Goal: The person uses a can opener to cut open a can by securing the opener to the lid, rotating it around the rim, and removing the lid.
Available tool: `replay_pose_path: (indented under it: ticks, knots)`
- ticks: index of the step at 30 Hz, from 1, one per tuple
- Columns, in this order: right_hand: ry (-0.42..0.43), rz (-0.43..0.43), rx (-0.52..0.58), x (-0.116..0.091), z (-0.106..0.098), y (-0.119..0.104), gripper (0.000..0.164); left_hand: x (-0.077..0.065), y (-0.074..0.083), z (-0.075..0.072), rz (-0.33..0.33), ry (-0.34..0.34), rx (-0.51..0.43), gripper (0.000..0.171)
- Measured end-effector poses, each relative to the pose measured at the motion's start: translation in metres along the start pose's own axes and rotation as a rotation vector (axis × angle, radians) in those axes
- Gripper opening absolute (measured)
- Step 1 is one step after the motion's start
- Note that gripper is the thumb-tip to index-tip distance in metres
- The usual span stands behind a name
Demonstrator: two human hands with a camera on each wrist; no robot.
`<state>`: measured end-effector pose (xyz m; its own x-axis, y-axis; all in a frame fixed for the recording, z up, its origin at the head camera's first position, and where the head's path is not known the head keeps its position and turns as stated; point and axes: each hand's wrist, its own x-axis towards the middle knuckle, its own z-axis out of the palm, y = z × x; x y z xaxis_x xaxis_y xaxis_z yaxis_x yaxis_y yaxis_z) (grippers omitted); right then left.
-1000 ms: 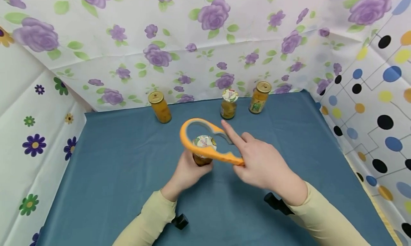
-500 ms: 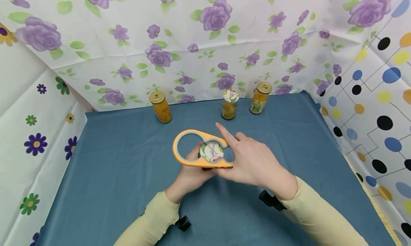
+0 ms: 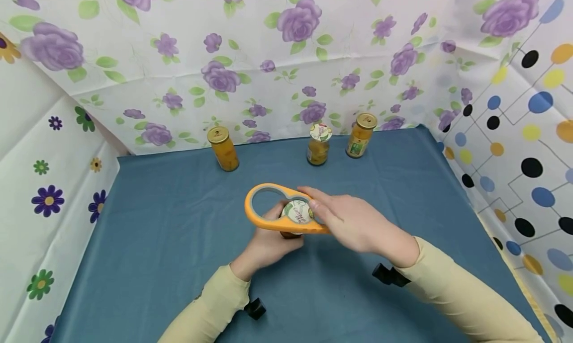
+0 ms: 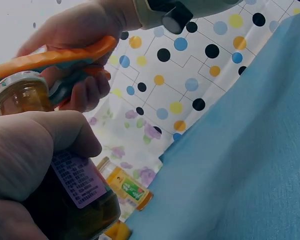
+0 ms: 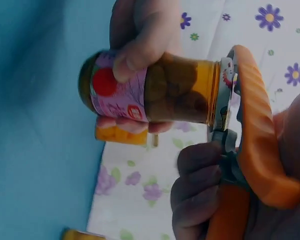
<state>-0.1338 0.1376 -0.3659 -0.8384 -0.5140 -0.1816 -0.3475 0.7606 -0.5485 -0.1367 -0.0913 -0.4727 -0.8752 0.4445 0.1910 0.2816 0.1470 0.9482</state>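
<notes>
My left hand (image 3: 266, 246) grips a glass jar (image 5: 177, 87) of dark preserved fruit around its body, above the table. The jar has a pink label with a red spot, and its patterned white lid (image 3: 296, 212) faces up. In my right hand (image 3: 358, 221) is an orange jar opener (image 5: 255, 115) with grey inner edges. The opener lies over the lid, which shows through its middle opening, while the larger round opening sticks out to the left. Right fingers (image 5: 197, 182) curl around the opener's orange handles, seen in the right wrist view.
Along the back of the blue-covered table (image 3: 179, 223) stand a gold-lidded jar (image 3: 224, 151) at left, a jar with a patterned lid (image 3: 318, 149), and another gold-lidded jar (image 3: 360, 136) at right. Printed sheets (image 3: 250, 44) rise at the back and both sides.
The opener has come down from tilted above the jar to over its lid. My right index finger, stretched out before, now lies along the opener. The jar moved slightly right.
</notes>
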Motion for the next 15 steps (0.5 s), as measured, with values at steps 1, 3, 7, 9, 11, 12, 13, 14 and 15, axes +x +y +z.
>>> replay_pose_path:
  ticks: [1,3,7,9,11,12,13,14,15]
  knots:
    - [-0.015,0.017,0.022,-0.0002,-0.0005,0.0011,0.058,0.0001,-0.0003,-0.0003,-0.006,0.002,0.002,0.068]
    - [-0.043,0.049,0.056,0.0003,-0.0008,0.0024,0.052,0.0008,-0.0013,-0.0009,-0.014,0.003,-0.004,0.067]
    - [-0.086,0.074,0.046,0.0030,0.0005,0.0023,0.052,0.0012,-0.0018,-0.0014,-0.007,-0.001,-0.015,0.064]
    - [-0.104,0.062,0.032,0.0032,0.0013,0.0026,0.053,0.0011,-0.0016,-0.0011,0.012,-0.002,-0.007,0.062]
    - [-0.121,0.058,0.016,0.0024,0.0016,0.0021,0.055,0.0008,-0.0013,-0.0008,0.024,-0.003,0.019,0.059]
    - [-0.129,0.061,0.011,0.0019,0.0020,0.0016,0.056,0.0006,-0.0008,-0.0006,0.030,-0.002,0.039,0.059]
    - [-0.135,0.068,0.008,0.0014,0.0023,0.0007,0.058,0.0005,-0.0005,-0.0002,0.033,-0.002,0.052,0.058]
    - [-0.140,0.075,0.007,0.0010,0.0026,-0.0003,0.060,0.0003,-0.0003,0.0002,0.034,-0.002,0.065,0.057]
    - [-0.143,0.084,0.006,0.0006,0.0029,-0.0014,0.062,0.0002,0.0001,0.0006,0.030,0.000,0.080,0.056]
